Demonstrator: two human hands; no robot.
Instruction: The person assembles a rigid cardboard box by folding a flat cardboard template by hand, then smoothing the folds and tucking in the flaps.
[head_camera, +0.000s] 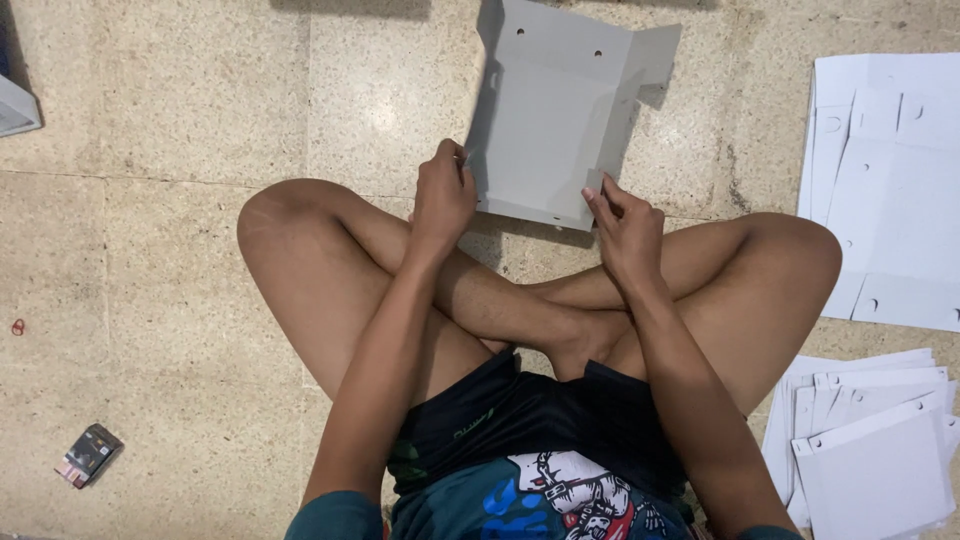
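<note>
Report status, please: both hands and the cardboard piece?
Left hand and right hand grip grey cardboard sheet by near edge. Sheet partly folded, above floor. Nothing between.

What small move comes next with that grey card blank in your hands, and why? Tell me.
Probably fold the left side panel inward. The left hand already pinches the left edge of the grey card blank, which stands partly raised off the floor, while the right hand steadies its near right corner. The far flaps are bent up already; the near sides look unfolded.
</note>
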